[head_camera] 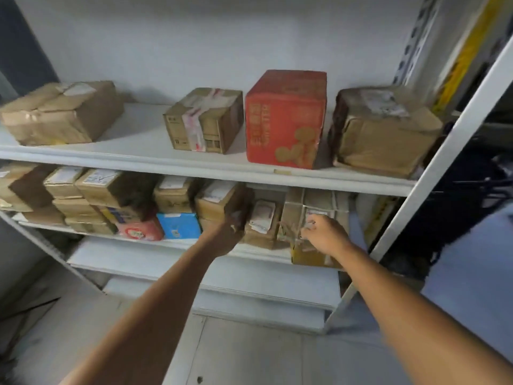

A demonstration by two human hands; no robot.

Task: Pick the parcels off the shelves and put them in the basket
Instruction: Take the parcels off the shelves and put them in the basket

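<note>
White metal shelving unit [211, 165] against a plain pale wall [194, 37]; slanted white upright [455, 140] at right; grey floor [249, 357] below; dim, even indoor light; dark clutter beyond the upright.

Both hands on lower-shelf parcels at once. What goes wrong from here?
1. The left hand grips a brown parcel stacked on another; pulling it may drag neighbours off.
2. The taped parcel under the right hand overhangs the shelf edge and may tip.
3. No basket in view.

Brown taped parcels [219, 202] crowding lower shelf, four above
</note>
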